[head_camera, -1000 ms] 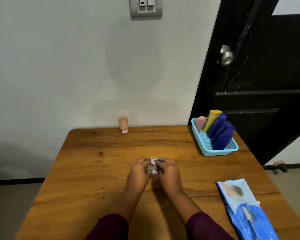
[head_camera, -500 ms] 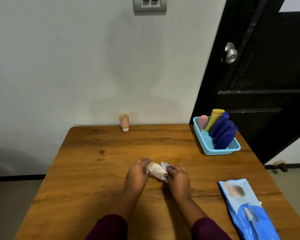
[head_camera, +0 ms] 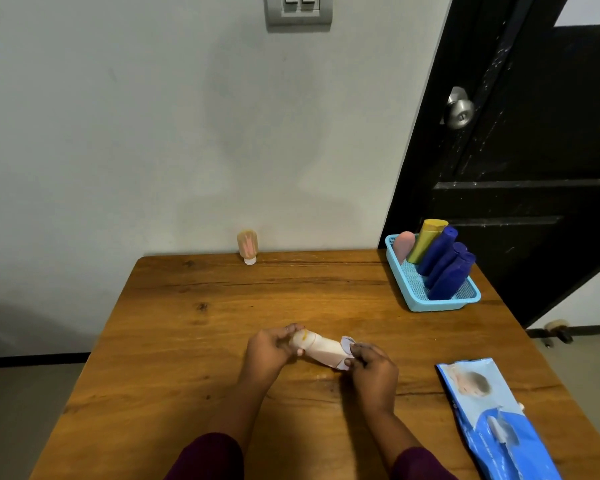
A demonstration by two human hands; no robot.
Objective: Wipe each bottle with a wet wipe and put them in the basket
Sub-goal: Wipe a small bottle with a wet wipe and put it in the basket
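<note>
The table is wood with a smooth, faintly shiny finish and dark grain lines and knots. At its far right the basket looks like light blue plastic with a fine mesh floor; the bottles in it look like matt plastic. The pale bottle near the middle has a smooth, dull surface. The wipes pack at the near right is glossy plastic film. The door knob is brushed metal on a dark, scuffed door. The wall is matt.
</note>
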